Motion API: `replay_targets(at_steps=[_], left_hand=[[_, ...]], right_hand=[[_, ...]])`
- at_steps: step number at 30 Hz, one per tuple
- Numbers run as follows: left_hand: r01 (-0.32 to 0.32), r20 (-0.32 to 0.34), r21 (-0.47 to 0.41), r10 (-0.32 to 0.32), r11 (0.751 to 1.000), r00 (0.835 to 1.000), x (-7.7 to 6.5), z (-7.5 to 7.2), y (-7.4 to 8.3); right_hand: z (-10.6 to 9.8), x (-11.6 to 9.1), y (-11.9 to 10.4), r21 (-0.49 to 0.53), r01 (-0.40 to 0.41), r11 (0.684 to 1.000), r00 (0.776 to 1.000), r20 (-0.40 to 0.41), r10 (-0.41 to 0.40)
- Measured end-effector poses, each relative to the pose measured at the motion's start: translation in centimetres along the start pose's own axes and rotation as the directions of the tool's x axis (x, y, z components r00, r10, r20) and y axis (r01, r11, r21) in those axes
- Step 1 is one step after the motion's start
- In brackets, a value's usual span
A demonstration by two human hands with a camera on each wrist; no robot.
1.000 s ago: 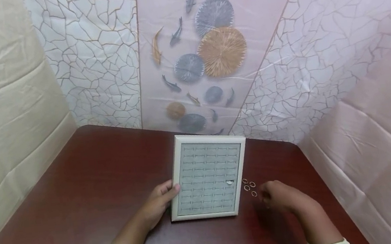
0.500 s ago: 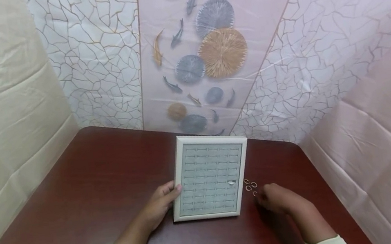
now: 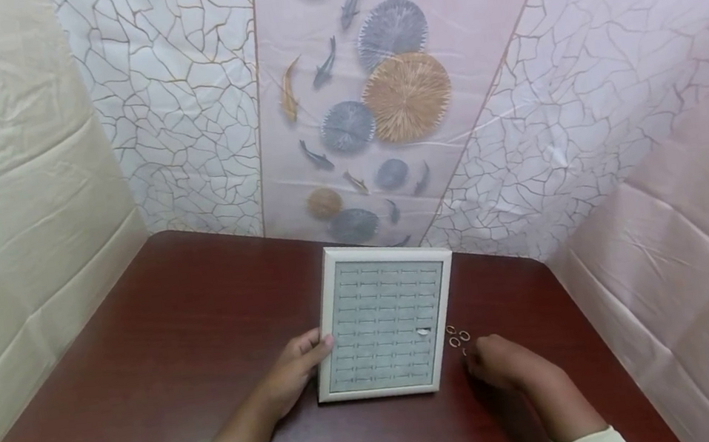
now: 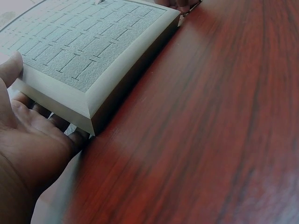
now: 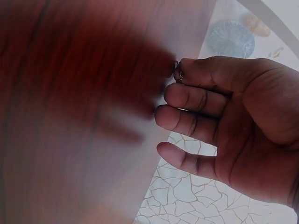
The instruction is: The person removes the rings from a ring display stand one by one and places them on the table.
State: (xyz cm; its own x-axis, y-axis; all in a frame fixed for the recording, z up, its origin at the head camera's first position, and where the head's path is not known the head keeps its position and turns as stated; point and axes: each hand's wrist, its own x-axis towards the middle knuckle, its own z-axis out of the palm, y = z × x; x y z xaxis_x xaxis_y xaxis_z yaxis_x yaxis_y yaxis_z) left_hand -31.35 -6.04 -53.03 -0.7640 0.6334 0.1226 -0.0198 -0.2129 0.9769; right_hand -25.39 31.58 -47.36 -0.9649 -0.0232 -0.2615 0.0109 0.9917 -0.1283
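Note:
A ring display tray (image 3: 384, 321) with a pale frame and grey slotted padding is tilted up on the table. My left hand (image 3: 296, 370) grips its left side, thumb on the frame (image 4: 51, 88) and fingers underneath. A small white piece (image 3: 423, 331) shows at one slot. Several gold-coloured rings (image 3: 454, 342) lie just right of the tray. My right hand (image 3: 504, 362) is down at the ring nearest me (image 3: 465, 352), partly covering it. In the right wrist view, a ring (image 5: 179, 73) sits at the pinched thumb and index fingertips; the other fingers are loosely bent.
The dark red wooden table (image 3: 205, 315) extends on both sides of the tray. Pale draped cloth walls (image 3: 25, 219) border it left and right. A patterned sheet (image 3: 355, 176) with fish and round shapes hangs behind its far edge.
My right hand has moved slightly left and down to the nearest ring, its fingertips now covering part of it. The left hand keeps its grip on the tray; the head view has shifted slightly.

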Motion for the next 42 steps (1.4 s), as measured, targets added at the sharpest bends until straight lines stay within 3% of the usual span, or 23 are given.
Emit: replay_targets(at_steps=[13,19,22,24,30,33,36,42], left_hand=[[-0.001,-0.004,0.012,0.001,1.000,1.000,0.0,-0.2,-0.2],[-0.016,0.000,0.007,0.016,1.000,1.000,-0.1,-0.2,0.0],[-0.018,0.005,0.002,0.017,1.000,1.000,-0.1,-0.3,0.1],[-0.017,0.007,0.001,0.017,1.000,1.000,-0.1,-0.3,0.2],[-0.026,0.005,-0.005,0.026,1.000,1.000,0.1,-0.2,0.4],[-0.023,0.002,-0.010,0.023,1.000,1.000,0.1,0.0,0.4],[-0.012,0.006,-0.014,0.012,1.000,1.000,0.0,0.1,0.2],[-0.015,0.008,-0.012,0.015,1.000,1.000,-0.1,0.2,0.0]], right_hand=[[0.1,-0.4,-0.6,0.033,0.025,0.999,0.998,-0.050,-0.023],[-1.6,-1.2,-1.9,0.076,0.126,0.989,0.981,-0.159,-0.112],[-2.9,-1.9,-2.9,0.139,0.188,0.972,0.956,-0.253,-0.149],[-3.6,-2.4,-3.7,0.178,0.247,0.952,0.928,-0.327,-0.180],[-4.0,-2.9,-6.4,0.143,0.440,0.886,0.799,-0.514,-0.314],[-3.5,-2.5,-7.1,0.096,0.442,0.892,0.778,-0.535,-0.328],[-2.9,-2.1,-7.2,0.065,0.410,0.910,0.785,-0.533,-0.316],[-2.2,-1.8,-7.4,0.036,0.408,0.912,0.756,-0.573,-0.315]])
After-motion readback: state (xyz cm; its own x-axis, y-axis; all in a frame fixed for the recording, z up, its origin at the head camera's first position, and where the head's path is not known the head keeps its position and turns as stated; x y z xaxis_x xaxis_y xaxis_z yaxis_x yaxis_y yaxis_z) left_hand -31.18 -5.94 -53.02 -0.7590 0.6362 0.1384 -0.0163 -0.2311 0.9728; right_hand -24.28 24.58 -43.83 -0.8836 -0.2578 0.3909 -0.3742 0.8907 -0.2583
